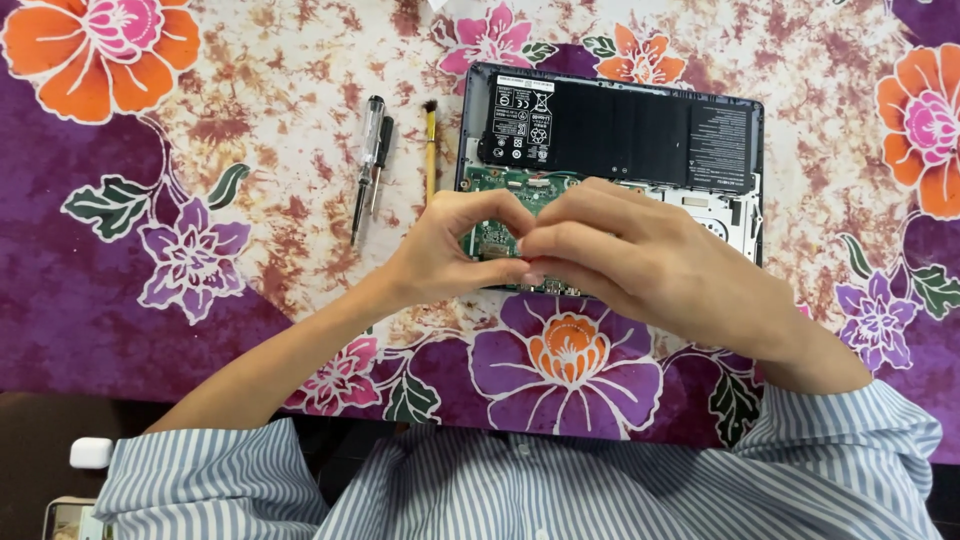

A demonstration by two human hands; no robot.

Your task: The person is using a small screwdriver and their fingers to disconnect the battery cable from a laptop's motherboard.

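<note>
An opened laptop [735,215] lies bottom up on the flowered cloth, its black battery [620,130] and green circuit board [500,182] exposed. My left hand [450,250] and my right hand [630,260] meet over the board's near edge, fingertips pinched together at one spot. Whatever sits between the fingertips is too small or hidden to make out. The right hand covers much of the laptop's lower half.
Two screwdrivers [368,165] and a small brush with a yellow handle [431,150] lie left of the laptop. The purple and orange flowered cloth [200,260] covers the table. A small white object [90,452] and a phone corner [70,520] sit at bottom left.
</note>
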